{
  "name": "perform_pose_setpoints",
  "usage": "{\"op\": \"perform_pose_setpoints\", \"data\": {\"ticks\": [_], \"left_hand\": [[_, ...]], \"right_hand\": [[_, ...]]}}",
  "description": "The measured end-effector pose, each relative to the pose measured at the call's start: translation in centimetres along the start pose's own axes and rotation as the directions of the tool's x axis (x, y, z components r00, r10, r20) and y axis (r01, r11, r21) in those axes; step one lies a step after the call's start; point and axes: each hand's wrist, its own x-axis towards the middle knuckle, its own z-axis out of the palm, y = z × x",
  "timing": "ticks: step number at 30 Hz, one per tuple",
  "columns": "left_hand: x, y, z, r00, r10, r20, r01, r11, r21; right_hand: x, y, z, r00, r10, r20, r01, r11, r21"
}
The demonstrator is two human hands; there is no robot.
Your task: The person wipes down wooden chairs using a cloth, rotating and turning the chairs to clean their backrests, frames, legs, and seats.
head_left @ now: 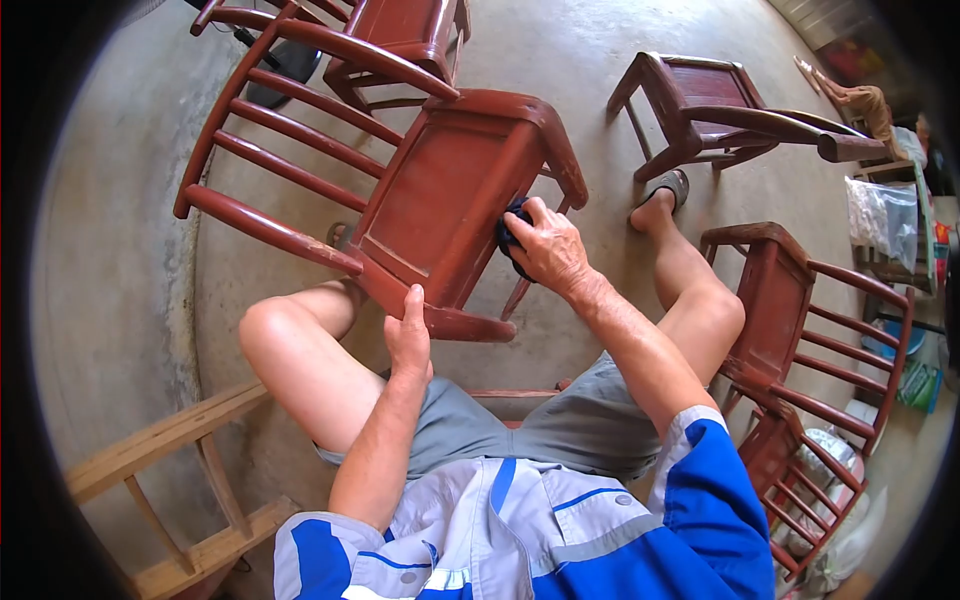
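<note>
A reddish-brown wooden chair (440, 190) is tilted in front of my knees, its slatted back pointing to the left. My left hand (408, 335) grips the near edge of its seat frame, thumb on top; the other fingers are mostly hidden. In my right hand (548, 245) is a bunched dark cloth (514, 238), pressed against the right-hand edge of the seat frame. The fingers curl over the cloth and cover much of it.
Another red chair (400, 35) stands behind. A stool-like wooden seat (715, 90) is at the upper right, and more red chairs (775, 300) stand at right. A wooden ladder-like frame (190, 440) lies lower left. Plastic bags (885, 215) sit along the right side.
</note>
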Motion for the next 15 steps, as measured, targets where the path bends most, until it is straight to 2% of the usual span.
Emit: {"op": "perform_pose_setpoints", "data": {"ticks": [4, 7, 10, 11, 12, 13, 14, 15], "left_hand": [[0.2, -0.1, -0.2, 1.0, 0.006, -0.011, -0.006, 1.0, -0.005], [0.1, 0.1, 0.0, 1.0, 0.013, 0.016, -0.013, 1.0, -0.016], [0.1, 0.3, -0.5, 1.0, -0.011, 0.02, 0.01, 0.999, 0.032], [0.1, 0.5, -0.6, 1.0, -0.021, 0.021, 0.019, 0.998, 0.061], [0.0, 0.6, -0.6, 1.0, -0.004, 0.02, 0.003, 0.998, 0.056], [-0.1, 0.7, -0.4, 1.0, 0.013, 0.023, -0.014, 0.999, 0.049], [-0.2, 0.6, -0.3, 0.999, 0.027, 0.026, -0.028, 0.999, 0.041], [-0.2, 0.5, -0.3, 0.999, 0.033, 0.017, -0.033, 0.999, 0.043]], "right_hand": [[-1.5, -1.6, 0.3, 0.998, -0.052, 0.028, 0.051, 0.998, 0.038], [-3.1, -2.6, 0.8, 0.997, 0.002, 0.074, -0.014, 0.988, 0.151], [-2.0, -0.8, 1.2, 0.986, 0.169, -0.015, -0.159, 0.952, 0.26], [-1.4, 0.7, 1.8, 0.962, 0.233, -0.144, -0.182, 0.936, 0.301], [-0.4, 2.4, 2.5, 0.916, 0.298, -0.27, -0.199, 0.919, 0.34], [0.8, 3.5, 3.0, 0.816, 0.513, -0.268, -0.356, 0.811, 0.465], [1.5, 4.2, 3.4, 0.674, 0.701, -0.233, -0.483, 0.658, 0.578], [2.5, 3.6, 2.9, 0.585, 0.782, -0.217, -0.514, 0.564, 0.646]]}}
